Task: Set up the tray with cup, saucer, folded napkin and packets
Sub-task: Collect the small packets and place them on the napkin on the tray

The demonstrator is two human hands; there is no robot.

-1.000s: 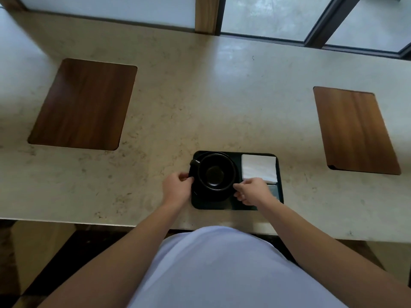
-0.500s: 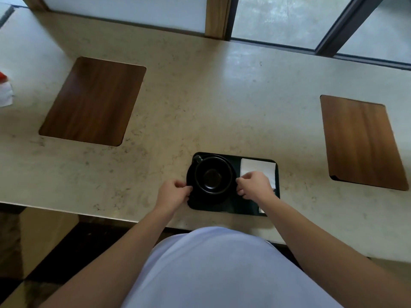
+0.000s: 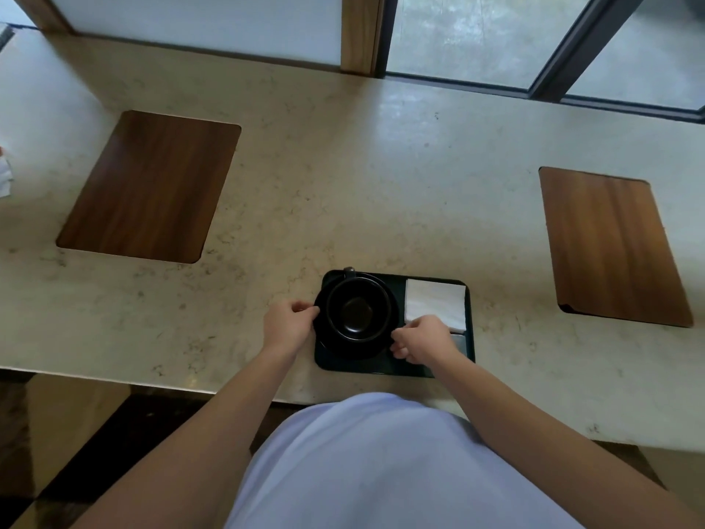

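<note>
A dark tray (image 3: 396, 369) lies near the counter's front edge. On its left half a black cup (image 3: 358, 307) stands on a black saucer (image 3: 345, 347), the cup's handle pointing to the far side. A folded white napkin (image 3: 435, 304) covers the tray's far right part, and a grey packet (image 3: 459, 343) peeks out below it. My left hand (image 3: 287, 323) pinches the saucer's left rim. My right hand (image 3: 422, 339) pinches the saucer's right rim and hides part of the napkin and packet.
Two wooden inlays sit in the beige stone counter (image 3: 343, 177): one at the left (image 3: 150, 185), one at the right (image 3: 614, 246). A white object (image 3: 4, 173) shows at the far left edge. Windows run along the back.
The cup and saucer have turned clockwise between my hands: the cup's handle went from the left side to the far side. My right hand slid back off the napkin.
</note>
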